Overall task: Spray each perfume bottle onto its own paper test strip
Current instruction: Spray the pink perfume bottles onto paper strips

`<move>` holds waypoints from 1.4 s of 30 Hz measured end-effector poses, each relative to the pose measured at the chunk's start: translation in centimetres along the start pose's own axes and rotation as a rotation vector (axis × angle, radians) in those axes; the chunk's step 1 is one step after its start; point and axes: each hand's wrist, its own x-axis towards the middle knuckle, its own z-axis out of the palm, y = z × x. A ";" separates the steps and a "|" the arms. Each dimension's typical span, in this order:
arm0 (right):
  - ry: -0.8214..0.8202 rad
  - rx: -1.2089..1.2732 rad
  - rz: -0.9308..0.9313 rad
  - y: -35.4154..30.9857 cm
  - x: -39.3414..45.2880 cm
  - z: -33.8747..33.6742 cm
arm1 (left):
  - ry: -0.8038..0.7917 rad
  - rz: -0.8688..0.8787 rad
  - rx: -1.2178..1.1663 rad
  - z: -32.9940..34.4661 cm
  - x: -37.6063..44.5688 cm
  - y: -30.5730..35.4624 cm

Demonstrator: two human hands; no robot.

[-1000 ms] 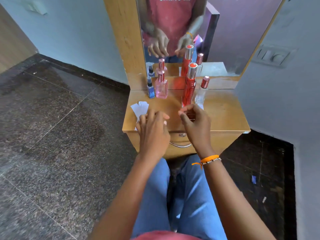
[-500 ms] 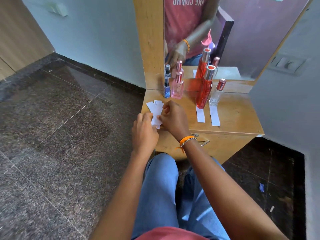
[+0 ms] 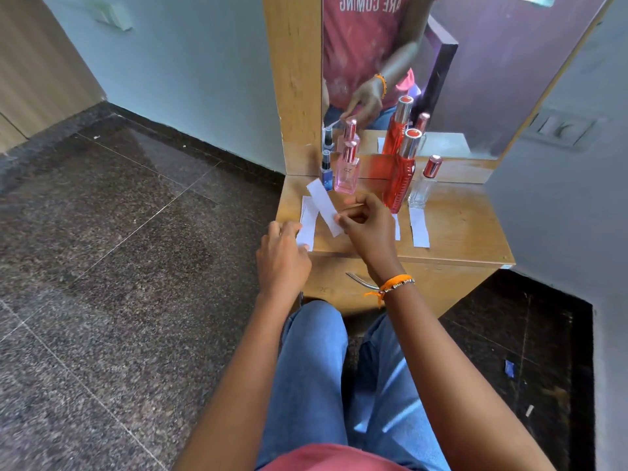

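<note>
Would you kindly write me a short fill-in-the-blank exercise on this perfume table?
1. The right hand pinches a paper ____.
2. The tallest bottle is coloured ____.
3. The left hand touches the spare strips at the table's ____ edge.
4. ____ bottles stand on the table.

Missing words: strip; red; left; four

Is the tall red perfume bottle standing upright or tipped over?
Upright: the tall red perfume bottle stands on the wooden table, silver cap on top.
</note>
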 end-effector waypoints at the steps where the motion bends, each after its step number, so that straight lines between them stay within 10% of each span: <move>1: 0.032 -0.006 -0.020 -0.1 -0.2 -0.4 | -0.003 -0.004 -0.011 -0.1 0.0 0.0; 14: 0.098 -0.509 -0.372 1.8 -1.6 -1.7 | 0.019 0.117 -0.070 0.5 0.0 3.5; 35: 0.091 -0.339 -0.312 -1.7 5.8 0.4 | 0.061 0.175 -0.054 1.3 2.6 4.0; 42: 0.087 -0.364 -0.294 -2.3 7.2 1.2 | -0.234 0.450 0.206 2.3 2.9 5.2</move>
